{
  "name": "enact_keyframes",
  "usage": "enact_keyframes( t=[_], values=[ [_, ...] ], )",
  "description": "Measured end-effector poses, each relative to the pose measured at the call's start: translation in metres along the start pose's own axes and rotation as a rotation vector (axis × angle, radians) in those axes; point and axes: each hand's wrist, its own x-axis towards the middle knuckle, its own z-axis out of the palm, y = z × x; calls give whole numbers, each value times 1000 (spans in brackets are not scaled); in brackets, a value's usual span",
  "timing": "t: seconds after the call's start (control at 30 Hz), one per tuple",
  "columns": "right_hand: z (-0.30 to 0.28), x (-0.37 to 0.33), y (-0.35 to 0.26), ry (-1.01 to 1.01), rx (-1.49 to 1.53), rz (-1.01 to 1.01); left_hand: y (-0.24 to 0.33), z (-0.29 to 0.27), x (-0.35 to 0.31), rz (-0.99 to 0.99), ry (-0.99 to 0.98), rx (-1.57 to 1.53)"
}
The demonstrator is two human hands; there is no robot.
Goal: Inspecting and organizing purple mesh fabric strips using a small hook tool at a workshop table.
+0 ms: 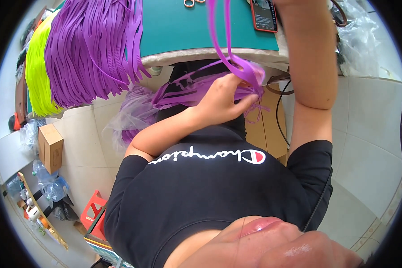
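My left hand point(230, 96) is closed around a bunch of flat purple rubbery straps point(250, 73), above my lap. From it, one looped purple strap point(215, 33) stretches up past the picture's top edge. Thin purple strips and ragged ends trail from the bunch across my dark-clothed legs. My right forearm point(312, 53) reaches up over the table's right end; the hand itself lies beyond the top edge, so its fingers are hidden. A thick row of purple straps point(91, 49) hangs over the table's front left edge, beside a bundle of neon yellow straps point(38, 67).
The table has a green mat point(178, 33), with scissors point(190, 3) and a phone point(264, 15) on it. A clear bag of purple pieces point(136, 109) sits below. Cardboard boxes point(50, 147), a red stool point(93, 207) and a black cable point(279, 111) are around me.
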Motion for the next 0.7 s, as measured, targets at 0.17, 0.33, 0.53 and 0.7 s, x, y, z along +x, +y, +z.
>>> enact_keyframes(
  t=[0.17,0.33,0.53,0.7],
  values=[
    [-36,-42,73,-282,-747,-183,6,-5,-13,-292,-101,-310],
    [-71,-124,91,-131,-488,71,-6,-25,-23,-400,155,-564],
    [-60,-205,91,105,-146,229,-11,-32,-19,-523,342,-651],
    [-65,-219,99,179,-277,133,-13,-31,-18,-488,372,-659]
  ],
)
